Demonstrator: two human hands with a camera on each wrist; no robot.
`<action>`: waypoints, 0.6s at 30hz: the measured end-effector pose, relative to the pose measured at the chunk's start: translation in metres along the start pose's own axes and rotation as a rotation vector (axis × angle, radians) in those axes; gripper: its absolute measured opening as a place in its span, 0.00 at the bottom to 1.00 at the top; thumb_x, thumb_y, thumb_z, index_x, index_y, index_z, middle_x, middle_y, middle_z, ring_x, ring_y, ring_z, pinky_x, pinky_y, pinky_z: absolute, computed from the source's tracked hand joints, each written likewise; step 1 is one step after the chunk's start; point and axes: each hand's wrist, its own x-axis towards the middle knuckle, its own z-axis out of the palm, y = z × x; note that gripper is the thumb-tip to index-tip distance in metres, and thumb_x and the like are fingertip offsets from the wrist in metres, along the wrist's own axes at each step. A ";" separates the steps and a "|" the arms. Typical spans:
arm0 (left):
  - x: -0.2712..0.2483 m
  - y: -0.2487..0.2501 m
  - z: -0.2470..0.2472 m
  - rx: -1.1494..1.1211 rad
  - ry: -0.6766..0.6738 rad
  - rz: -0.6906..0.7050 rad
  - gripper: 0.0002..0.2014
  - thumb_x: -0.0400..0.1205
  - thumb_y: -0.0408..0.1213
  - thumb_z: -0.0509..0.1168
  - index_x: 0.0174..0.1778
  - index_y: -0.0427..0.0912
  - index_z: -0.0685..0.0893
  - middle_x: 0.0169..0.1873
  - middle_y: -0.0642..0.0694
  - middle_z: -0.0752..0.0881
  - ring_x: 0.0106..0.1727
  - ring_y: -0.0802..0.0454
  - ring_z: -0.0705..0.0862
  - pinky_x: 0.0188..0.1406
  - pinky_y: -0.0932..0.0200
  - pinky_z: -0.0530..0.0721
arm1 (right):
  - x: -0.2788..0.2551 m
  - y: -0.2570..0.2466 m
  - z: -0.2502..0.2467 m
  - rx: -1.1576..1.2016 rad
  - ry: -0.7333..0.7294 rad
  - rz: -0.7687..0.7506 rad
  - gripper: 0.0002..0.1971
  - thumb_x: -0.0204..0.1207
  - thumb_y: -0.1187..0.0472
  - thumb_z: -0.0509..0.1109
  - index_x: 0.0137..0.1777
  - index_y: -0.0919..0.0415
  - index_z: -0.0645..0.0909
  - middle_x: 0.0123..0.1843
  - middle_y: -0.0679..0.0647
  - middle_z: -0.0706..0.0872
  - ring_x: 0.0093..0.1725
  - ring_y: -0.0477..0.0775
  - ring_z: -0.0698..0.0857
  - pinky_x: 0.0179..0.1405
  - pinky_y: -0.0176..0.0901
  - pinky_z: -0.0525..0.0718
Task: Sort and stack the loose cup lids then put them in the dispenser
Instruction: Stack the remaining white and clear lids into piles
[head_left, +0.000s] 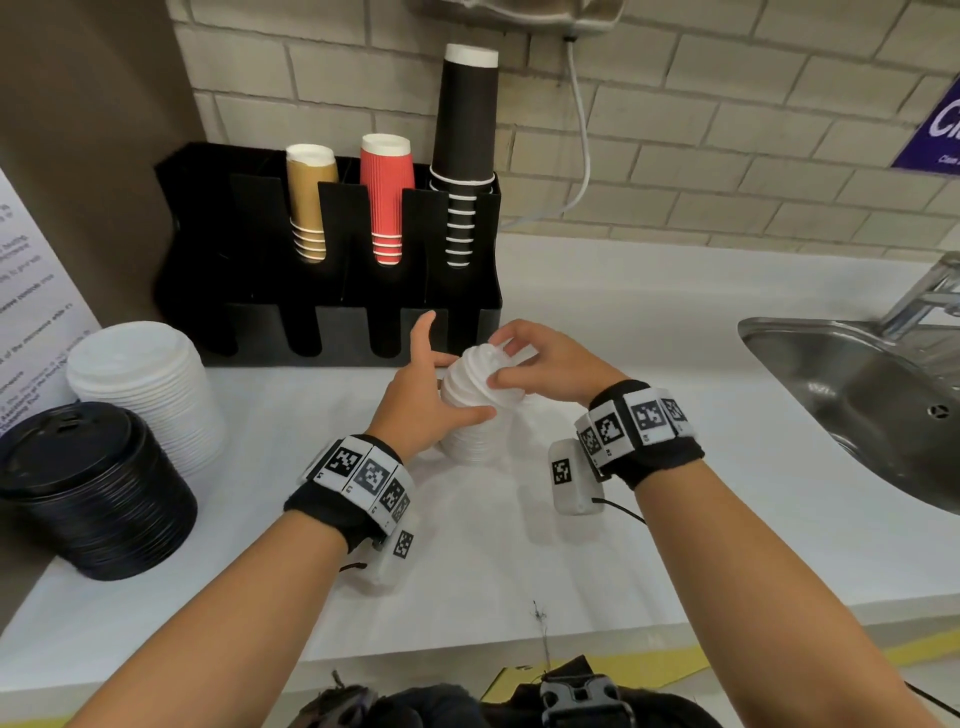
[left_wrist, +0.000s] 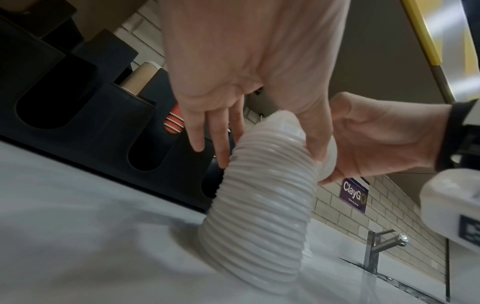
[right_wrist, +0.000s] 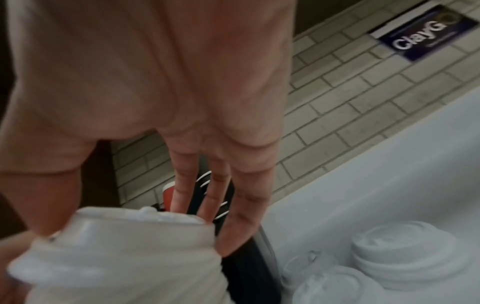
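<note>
A tall stack of white lids (head_left: 475, 410) stands on the tabletop (head_left: 649, 519). The left hand (head_left: 431, 397) wraps its side, thumb and fingers curled. The right hand (head_left: 540, 364) pinches the top lid (head_left: 485, 364), the dispenser (head_left: 332, 291) at twelve o'clock.

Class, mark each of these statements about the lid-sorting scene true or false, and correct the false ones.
1. Both hands hold the small white lid stack. True.
2. The dispenser holds three columns of cups. True.
3. The black lid stack sits in the sink. False: it stands on the counter at the left.
4. The tallest cup column is red. False: the black cups rise highest.
</note>
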 end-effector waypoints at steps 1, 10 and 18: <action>0.000 0.001 0.001 0.000 0.005 -0.001 0.64 0.65 0.43 0.84 0.85 0.56 0.42 0.59 0.56 0.77 0.59 0.55 0.80 0.61 0.55 0.77 | 0.001 -0.002 0.002 -0.045 0.005 -0.031 0.22 0.69 0.57 0.78 0.62 0.52 0.78 0.58 0.51 0.80 0.51 0.50 0.83 0.48 0.37 0.81; 0.001 0.000 0.004 0.002 0.017 -0.003 0.65 0.66 0.40 0.83 0.85 0.55 0.37 0.52 0.60 0.79 0.56 0.54 0.84 0.57 0.58 0.78 | 0.009 -0.016 0.009 -0.333 -0.016 -0.159 0.24 0.68 0.54 0.78 0.65 0.49 0.79 0.45 0.40 0.72 0.49 0.45 0.75 0.40 0.26 0.68; 0.002 -0.004 0.001 -0.008 -0.020 0.026 0.54 0.65 0.45 0.83 0.82 0.57 0.56 0.67 0.55 0.78 0.63 0.54 0.80 0.62 0.55 0.78 | 0.014 -0.015 0.014 -0.378 -0.012 -0.165 0.26 0.65 0.53 0.79 0.65 0.49 0.79 0.46 0.44 0.75 0.48 0.47 0.75 0.39 0.31 0.70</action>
